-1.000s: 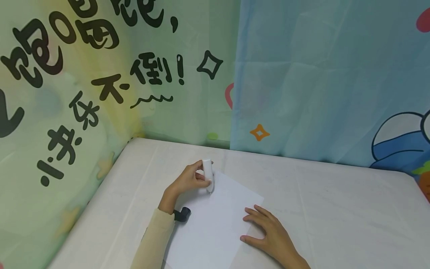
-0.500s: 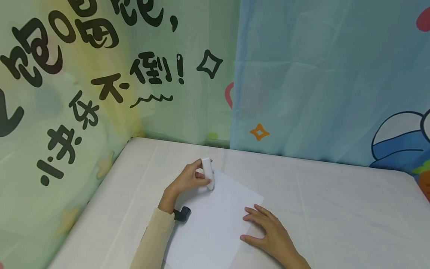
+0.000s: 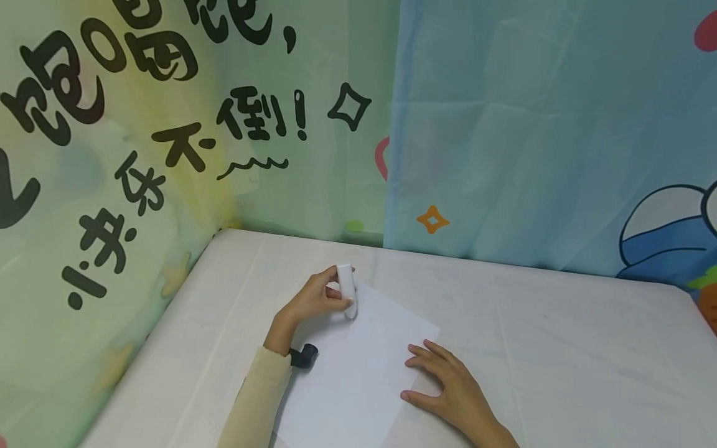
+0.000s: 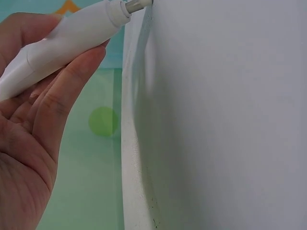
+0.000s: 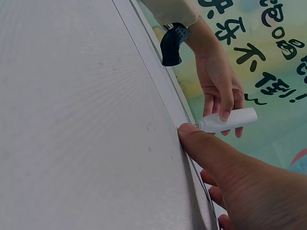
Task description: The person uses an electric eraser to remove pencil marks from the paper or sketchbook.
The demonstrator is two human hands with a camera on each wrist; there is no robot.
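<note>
A white pen-shaped electric eraser stands nearly upright over the far left corner of a white sheet of paper. My left hand pinches its body between thumb and fingers. In the left wrist view, the metal collet and small pale tip of the electric eraser come right down to the white surface. Along the sheet's right edge lies my right hand, fingers spread and relaxed, holding nothing. Its thumb rests at the paper's edge in the right wrist view.
The paper lies on a table with a white cloth. Printed curtains rise behind it and along the left. A black wrist camera sticks out from the left wrist over the paper.
The electric eraser in my left hand has shifted very slightly, a touch up and back down. My right hand and the paper stay where they were.
</note>
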